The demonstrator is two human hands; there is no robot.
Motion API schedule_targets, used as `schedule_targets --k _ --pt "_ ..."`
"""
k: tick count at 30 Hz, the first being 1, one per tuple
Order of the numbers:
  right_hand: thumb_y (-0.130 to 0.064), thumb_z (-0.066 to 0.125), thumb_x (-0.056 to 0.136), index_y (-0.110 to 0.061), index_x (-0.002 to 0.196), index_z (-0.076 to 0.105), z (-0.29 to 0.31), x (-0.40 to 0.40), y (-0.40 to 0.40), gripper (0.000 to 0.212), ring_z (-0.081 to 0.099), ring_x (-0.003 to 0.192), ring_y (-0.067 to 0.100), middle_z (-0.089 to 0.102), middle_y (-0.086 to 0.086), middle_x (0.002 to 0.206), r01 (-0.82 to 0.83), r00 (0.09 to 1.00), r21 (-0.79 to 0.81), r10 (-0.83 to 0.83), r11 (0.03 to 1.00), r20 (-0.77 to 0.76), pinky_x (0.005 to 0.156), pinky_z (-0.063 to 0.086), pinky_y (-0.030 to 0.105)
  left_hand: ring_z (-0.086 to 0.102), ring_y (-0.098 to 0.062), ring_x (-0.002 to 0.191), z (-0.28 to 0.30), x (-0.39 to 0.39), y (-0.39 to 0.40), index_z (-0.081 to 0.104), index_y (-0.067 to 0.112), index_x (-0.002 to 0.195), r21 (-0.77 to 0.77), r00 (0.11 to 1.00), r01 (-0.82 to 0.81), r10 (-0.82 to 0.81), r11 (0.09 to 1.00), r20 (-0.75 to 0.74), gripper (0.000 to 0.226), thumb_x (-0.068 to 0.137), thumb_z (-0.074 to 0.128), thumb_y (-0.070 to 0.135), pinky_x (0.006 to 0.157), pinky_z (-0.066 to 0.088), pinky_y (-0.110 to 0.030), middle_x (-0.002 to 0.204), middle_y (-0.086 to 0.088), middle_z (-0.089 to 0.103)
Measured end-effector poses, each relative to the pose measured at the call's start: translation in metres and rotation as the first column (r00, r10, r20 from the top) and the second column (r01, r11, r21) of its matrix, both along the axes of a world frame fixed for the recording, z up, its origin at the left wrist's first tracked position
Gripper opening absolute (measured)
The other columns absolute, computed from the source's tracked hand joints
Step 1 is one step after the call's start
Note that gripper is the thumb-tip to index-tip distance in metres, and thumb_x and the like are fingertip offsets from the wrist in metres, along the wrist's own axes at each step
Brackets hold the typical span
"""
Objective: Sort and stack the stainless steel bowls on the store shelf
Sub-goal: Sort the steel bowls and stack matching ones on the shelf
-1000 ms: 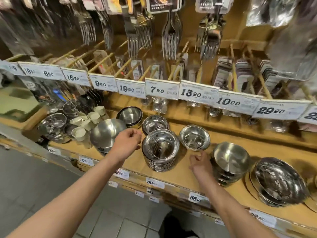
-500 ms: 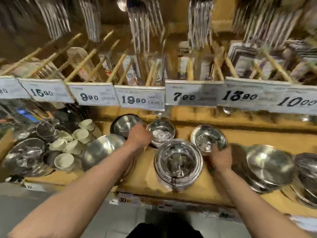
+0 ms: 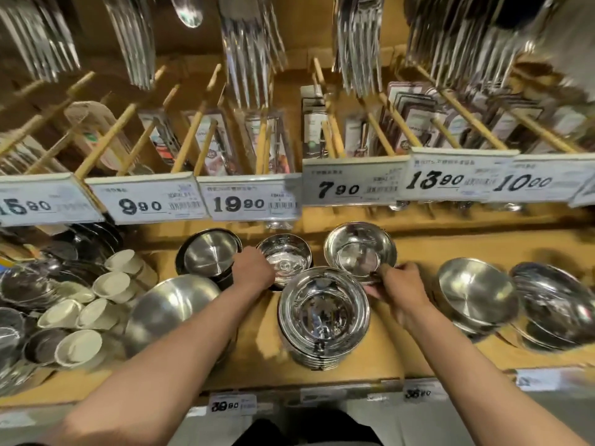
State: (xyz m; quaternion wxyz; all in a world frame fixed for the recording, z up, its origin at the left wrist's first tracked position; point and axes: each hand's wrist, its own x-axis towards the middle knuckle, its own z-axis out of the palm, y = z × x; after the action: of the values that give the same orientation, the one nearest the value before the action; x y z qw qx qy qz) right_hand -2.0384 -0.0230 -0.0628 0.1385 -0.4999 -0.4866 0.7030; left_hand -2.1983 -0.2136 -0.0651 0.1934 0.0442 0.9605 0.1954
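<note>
A tall stack of shiny steel bowls (image 3: 323, 312) stands mid-shelf in front of me. Behind it sit two small shiny bowls: the left small bowl (image 3: 285, 257) and the right small bowl (image 3: 360, 249). My left hand (image 3: 252, 272) grips the near rim of the left small bowl. My right hand (image 3: 397, 284) pinches the near rim of the right small bowl, which looks tilted. A dark-rimmed bowl stack (image 3: 209, 252) stands further left, a large matte bowl (image 3: 172, 309) nearer me.
The wooden shelf (image 3: 257, 358) carries white cups (image 3: 111, 284) and dark lids at left, matte bowls (image 3: 476, 292) and shiny wide bowls (image 3: 555, 305) at right. Price tags (image 3: 252, 201) overhang the back; forks hang above. Floor lies below the shelf edge.
Both hands have moved forward over the shelf onto the two small bowls. The view has moved closer and tipped downward.
</note>
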Motion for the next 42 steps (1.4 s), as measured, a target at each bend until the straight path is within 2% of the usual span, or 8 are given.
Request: schedule_targets --k 6,10,15,19,29,33,37,42 --pt "0.002 0.060 0.096 -0.014 0.118 0.034 0.039 0.004 -0.008 0.036 0.070 0.106 0.040 0.056 0.026 0.127 -0.020 0.993 -0.020 0.018 1.000 -0.114 0.064 0.064 0.040 0.055 -0.020 0.071 0.018 0.000 -0.005 0.053 0.004 0.077 0.082 0.994 -0.093 0.097 0.992 -0.043 0.017 0.092 0.060 0.000 0.047 0.039 -0.020 0.086 -0.009 0.058" --pt "0.002 0.059 0.096 -0.013 0.118 0.036 0.057 0.010 -0.012 0.035 0.073 0.098 0.041 0.058 0.025 0.123 -0.023 0.993 -0.003 0.023 1.000 -0.116 0.063 0.064 0.039 0.060 -0.023 0.077 0.034 0.000 -0.019 0.056 0.005 0.071 0.095 0.993 -0.101 0.106 0.990 -0.051 0.022 0.093 0.060 0.002 0.067 0.056 -0.028 0.089 -0.013 0.066" --pt "0.000 0.058 0.097 -0.013 0.120 0.039 0.076 0.018 -0.013 0.033 0.074 0.093 0.036 0.056 0.018 0.122 -0.002 0.991 0.017 0.004 1.000 -0.134 0.059 0.064 0.031 0.064 -0.023 0.079 0.056 -0.005 -0.039 0.068 -0.002 0.095 0.112 0.987 -0.156 0.160 0.981 -0.025 0.018 0.098 0.055 0.010 0.053 0.045 -0.024 0.102 -0.016 0.070" --pt "0.002 0.057 0.097 -0.013 0.108 0.042 0.092 0.027 -0.016 0.024 0.076 0.079 0.028 0.057 0.016 0.115 0.004 0.989 0.031 0.000 1.000 -0.145 0.054 0.061 0.026 0.068 -0.032 0.105 0.082 -0.004 -0.051 0.068 0.005 0.116 0.128 0.985 -0.168 0.172 0.977 -0.018 0.026 0.095 0.060 0.018 0.082 0.057 -0.034 0.116 -0.017 0.069" --pt "0.003 0.058 0.097 -0.004 0.131 0.042 0.114 0.053 -0.019 0.039 0.076 0.088 0.035 0.060 0.023 0.126 -0.034 0.983 -0.019 0.030 0.999 -0.181 0.069 0.064 0.042 0.071 -0.038 0.102 0.120 0.013 -0.066 0.071 0.004 0.107 0.366 0.990 -0.143 0.140 0.920 0.035 0.018 0.091 0.064 0.010 0.087 0.061 -0.048 0.111 -0.021 0.072" --pt "0.003 0.057 0.097 -0.002 0.134 0.042 0.125 0.075 -0.011 0.040 0.073 0.100 0.040 0.058 0.026 0.130 -0.065 0.975 -0.046 0.054 0.997 -0.215 0.066 0.064 0.041 0.068 -0.028 0.088 0.138 0.040 -0.049 0.070 0.015 0.096 0.244 0.992 -0.080 0.101 0.966 -0.077 0.016 0.093 0.068 0.031 0.072 0.056 -0.034 0.105 -0.010 0.072" --pt "0.004 0.055 0.097 -0.001 0.125 0.046 0.144 0.112 0.013 0.030 0.074 0.096 0.040 0.061 0.028 0.123 -0.070 0.970 -0.043 0.058 0.997 -0.236 0.065 0.064 0.039 0.068 -0.030 0.099 0.151 0.075 -0.013 0.068 0.003 0.116 0.185 0.996 -0.019 0.034 0.983 -0.080 0.030 0.097 0.065 0.026 0.088 0.058 -0.039 0.110 -0.014 0.069" --pt "0.005 0.055 0.094 0.009 0.127 0.052 0.147 0.182 0.082 0.034 0.075 0.092 0.035 0.066 0.029 0.120 -0.040 0.964 -0.013 0.036 0.999 -0.264 0.056 0.063 0.029 0.066 -0.028 0.090 0.160 0.137 0.055 0.065 0.019 0.081 0.238 0.990 0.065 -0.032 0.969 -0.140 0.012 0.093 0.062 0.019 0.088 0.052 -0.032 0.101 -0.010 0.073"
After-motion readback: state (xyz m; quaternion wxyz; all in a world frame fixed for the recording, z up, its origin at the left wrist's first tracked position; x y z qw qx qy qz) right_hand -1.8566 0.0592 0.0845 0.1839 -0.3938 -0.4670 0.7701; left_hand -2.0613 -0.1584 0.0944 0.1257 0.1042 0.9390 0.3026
